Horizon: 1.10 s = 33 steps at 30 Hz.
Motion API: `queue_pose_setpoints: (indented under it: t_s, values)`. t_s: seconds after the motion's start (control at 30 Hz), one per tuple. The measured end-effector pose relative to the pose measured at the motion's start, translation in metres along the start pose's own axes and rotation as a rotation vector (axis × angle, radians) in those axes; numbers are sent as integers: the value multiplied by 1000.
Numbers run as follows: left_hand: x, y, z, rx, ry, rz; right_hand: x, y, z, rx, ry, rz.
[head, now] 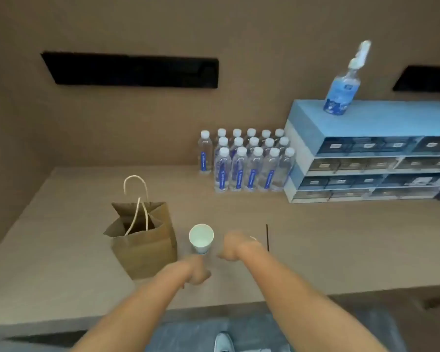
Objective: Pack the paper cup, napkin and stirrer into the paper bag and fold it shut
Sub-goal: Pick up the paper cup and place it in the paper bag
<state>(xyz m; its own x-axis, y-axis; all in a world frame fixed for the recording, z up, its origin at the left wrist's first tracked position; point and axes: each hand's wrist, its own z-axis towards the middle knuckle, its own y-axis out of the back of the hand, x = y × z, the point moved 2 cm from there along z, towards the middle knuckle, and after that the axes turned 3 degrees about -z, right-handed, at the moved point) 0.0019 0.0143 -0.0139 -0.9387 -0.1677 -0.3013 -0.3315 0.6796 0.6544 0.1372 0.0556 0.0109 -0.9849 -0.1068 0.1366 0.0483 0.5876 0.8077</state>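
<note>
A brown paper bag (148, 240) with white cord handles stands open on the table's left part. Just right of it a white paper cup (201, 237) stands upright, mouth up. A thin dark stirrer (267, 237) lies on the table further right. A small white sliver (253, 238) shows beside my right wrist; it may be the napkin, mostly hidden by my arm. My left hand (197, 271) hangs in front of the cup, fingers loosely curled down, holding nothing. To the right of the cup, my right hand (233, 246) hovers with its fingers pointing down and holds nothing.
Several water bottles (247, 163) stand in rows at the back. A blue drawer unit (366, 153) with a spray bottle (343, 85) on top fills the back right. The table's front edge (61, 323) runs below my arms.
</note>
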Motion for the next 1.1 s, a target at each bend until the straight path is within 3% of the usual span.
queue_pose_setpoints:
  t_s: [0.17,0.27,0.33,0.5,0.6,0.67,0.73,0.87,0.9,1.0,1.1]
  values:
    - [18,-6,44,-246,100,-415,-17,-25,53,-35,40,362]
    - [22,-5,60,-366,37,-611,-13,-29,73,-31,199,733]
    - [22,-5,65,-421,-2,-679,-11,-29,81,-19,255,850]
    - [6,13,34,-558,-162,-784,-11,13,67,-34,373,827]
    - [-11,49,-17,-490,-247,-831,-5,64,35,-36,502,738]
    - [-11,75,-57,-403,-291,-731,3,103,10,-65,582,631]
    - [0,104,-101,-437,-370,-591,13,140,-13,-105,642,546]
    - [54,159,-172,-1067,-562,-276,42,191,-49,-175,741,482]
    - [71,167,-177,-1124,-548,-161,52,198,-54,-197,757,478]
    - [118,169,-160,-914,-510,262,82,210,-62,-270,784,493]
    - [139,153,-133,-675,-600,541,114,213,-65,-305,800,499]
